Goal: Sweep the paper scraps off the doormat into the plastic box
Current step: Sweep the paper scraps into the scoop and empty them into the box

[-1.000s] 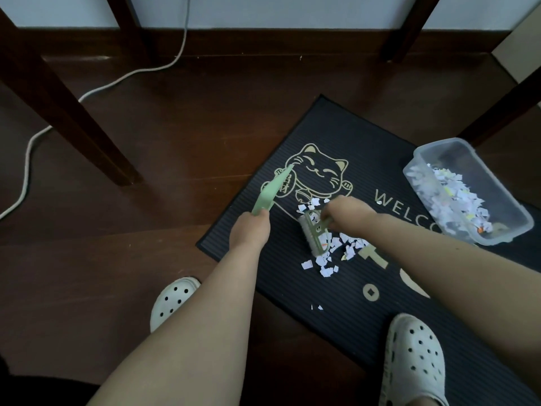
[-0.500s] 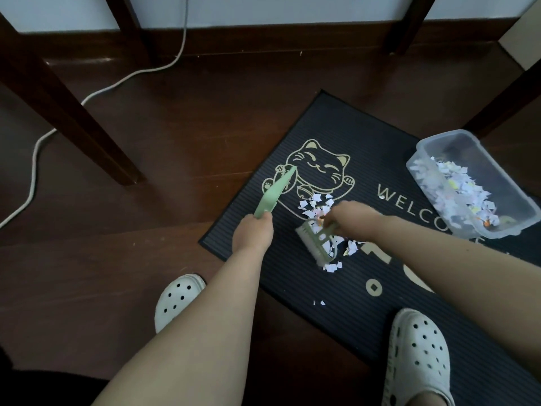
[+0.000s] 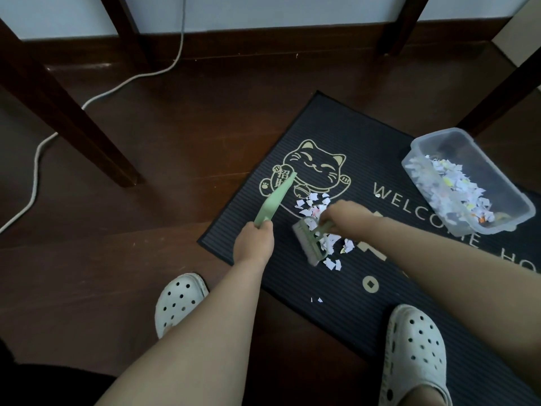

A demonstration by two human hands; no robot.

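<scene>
from your head camera: your left hand [image 3: 254, 241] is clenched around the handle of a green dustpan [image 3: 276, 200], which points up and away from you, its far tip over the paw of the cat printed on the doormat [image 3: 336, 136]. whether the pan touches the mat, you cannot tell from here. your right hand [image 3: 344, 215] is grasping the handle of a small green brush [image 3: 307, 241], whose pale bristle edge faces your left hand.

the paper scraps [image 3: 311, 205] lie on the mat in two clusters, one just beyond the brush under the cat, the other just beside the brush on its right, with a couple of stray bits nearer the mat's lower edge. the plastic box [image 3: 439, 133] sits on the mat's right part, past the word "welcome", apart from both hands, and holds a heap of scraps.

your white perforated shoes stand below, the left shoe [image 3: 180, 300] on the wooden floor [image 3: 175, 142], the right shoe [image 3: 415, 353] on the mat. a pale cable [image 3: 36, 159] runs across the floor past a dark desk leg [image 3: 73, 121].
</scene>
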